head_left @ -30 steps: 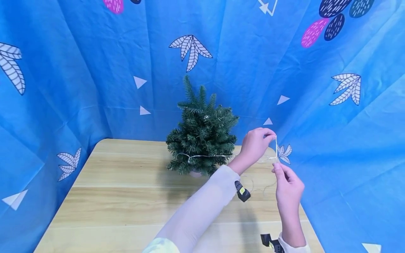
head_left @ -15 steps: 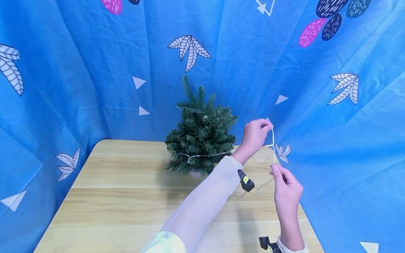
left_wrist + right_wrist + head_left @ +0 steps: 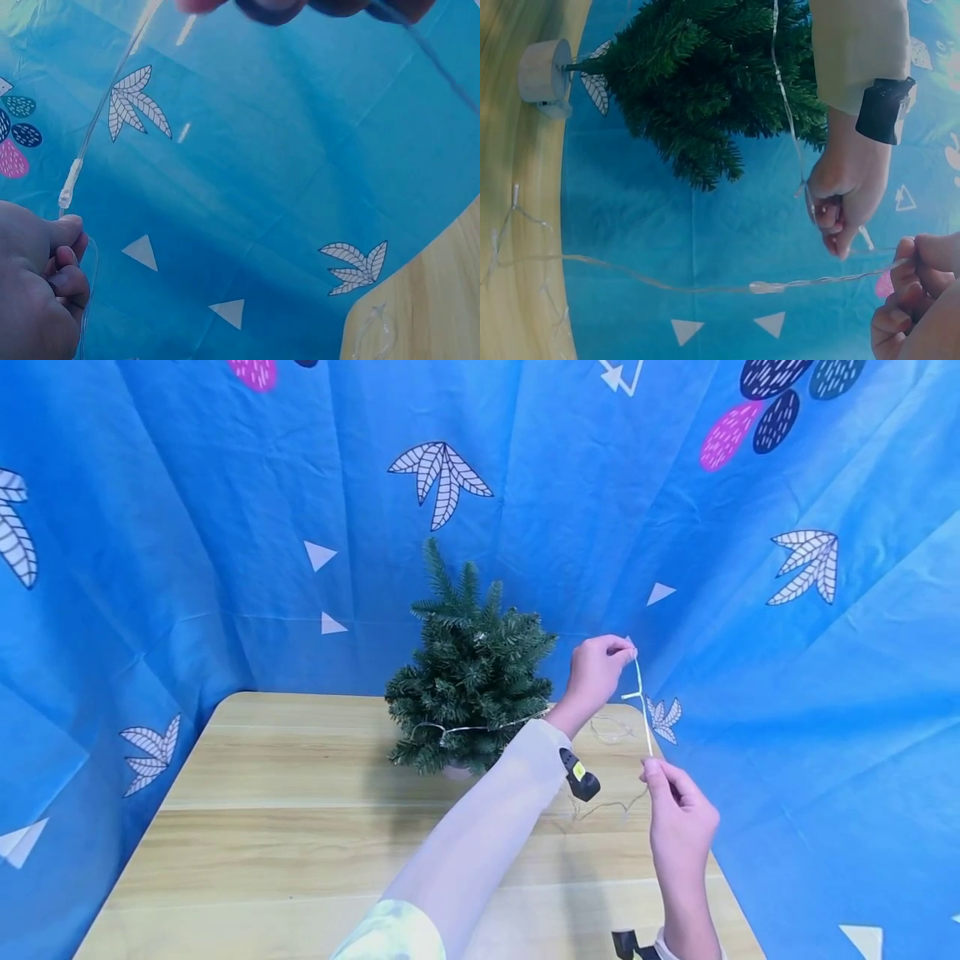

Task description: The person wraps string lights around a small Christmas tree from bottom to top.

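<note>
A string of fairy lights (image 3: 641, 696) stretches on clear wire between both hands, right of a small artificial Christmas tree (image 3: 468, 668). My left hand (image 3: 594, 672) is the higher one and pinches the wire by thumb and fingertips. Below it, my right hand (image 3: 682, 822) pinches the same wire. Between them a small bulb (image 3: 69, 184) shows in the left wrist view. One length of the fairy lights crosses the tree's lower branches. In the right wrist view another bulb (image 3: 765, 287) hangs on wire running from the right hand (image 3: 922, 300) down to the table.
The wooden table (image 3: 247, 827) bears the tree on its round pale base (image 3: 546, 71). Loose loops of light wire (image 3: 611, 731) lie at the table's right side. A patterned blue curtain (image 3: 285, 510) surrounds the table at the back and sides.
My left hand has risen and shifted slightly left, so a longer stretch of wire shows between the hands. The right hand stays nearly in place. The head view has turned slightly right.
</note>
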Tool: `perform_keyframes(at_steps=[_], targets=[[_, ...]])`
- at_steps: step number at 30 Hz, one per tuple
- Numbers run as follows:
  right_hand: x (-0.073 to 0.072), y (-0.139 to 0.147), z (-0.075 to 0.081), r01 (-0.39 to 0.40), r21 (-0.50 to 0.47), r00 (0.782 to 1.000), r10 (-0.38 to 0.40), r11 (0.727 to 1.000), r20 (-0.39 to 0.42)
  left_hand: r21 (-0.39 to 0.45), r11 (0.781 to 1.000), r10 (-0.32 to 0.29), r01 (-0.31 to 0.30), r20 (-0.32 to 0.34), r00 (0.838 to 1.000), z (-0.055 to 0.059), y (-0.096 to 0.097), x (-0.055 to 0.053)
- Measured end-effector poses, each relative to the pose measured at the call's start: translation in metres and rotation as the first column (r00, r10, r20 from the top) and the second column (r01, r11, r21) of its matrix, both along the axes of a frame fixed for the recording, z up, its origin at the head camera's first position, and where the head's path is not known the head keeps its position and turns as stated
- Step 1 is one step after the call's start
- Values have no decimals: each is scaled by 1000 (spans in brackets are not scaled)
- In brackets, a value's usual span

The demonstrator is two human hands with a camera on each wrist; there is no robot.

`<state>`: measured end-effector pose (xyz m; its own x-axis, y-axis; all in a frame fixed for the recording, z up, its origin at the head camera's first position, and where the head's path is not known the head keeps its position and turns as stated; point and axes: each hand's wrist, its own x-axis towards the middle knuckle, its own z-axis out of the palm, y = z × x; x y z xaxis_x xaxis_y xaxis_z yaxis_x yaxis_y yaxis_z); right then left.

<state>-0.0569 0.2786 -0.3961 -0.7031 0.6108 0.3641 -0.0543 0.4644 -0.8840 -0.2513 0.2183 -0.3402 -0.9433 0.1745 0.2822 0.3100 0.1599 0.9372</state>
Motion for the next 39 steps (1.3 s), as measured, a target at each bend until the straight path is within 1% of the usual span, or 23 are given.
perform_keyframes(at_steps=[3,5,9,12,15,17,20,24,28,31,34,35,39], targets=[[2,-1,1,2,-12,1000,-2,1000,-2,4,1000,2,-2,10,1000,2,-1,-3],[4,-2,1,1,-16,1000,-2,1000,-6,-14,1000,10,-9,15,1000,3,-2,-4],[4,-1,4,14,-14,1000,-14,1000,-10,-94,995,21,-18,29,999,7,-3,-2],[0,1,5,29,-16,1000,-29,999,-1,-148,989,0,5,36,999,7,-3,0],[-6,3,5,35,-27,999,-35,999,1,-202,979,-29,34,30,999,5,-5,4],[-10,5,6,37,-35,999,-38,999,-17,-261,965,-39,40,9,999,4,-7,6],[-16,8,7,52,-54,996,-56,997,-68,-341,939,-40,34,-10,999,4,-11,9],[-21,14,9,94,-91,983,-107,991,-149,-398,917,-36,17,-40,999,4,-16,9],[-24,19,12,133,-113,969,-153,985,-192,-449,893,-44,-7,-103,994,5,-20,8],[-25,22,13,157,-108,962,-177,982,-207,-470,883,-63,-7,-134,989,7,-22,9],[-27,25,14,174,-96,958,-191,980,-214,-476,880,-75,-5,-150,986,10,-23,11],[-27,26,14,177,-94,957,-194,980,-214,-482,876,-77,-8,-157,985,11,-23,12],[-27,28,14,187,-107,956,-205,977,-208,-488,873,-75,-21,-176,981,16,-24,15]])
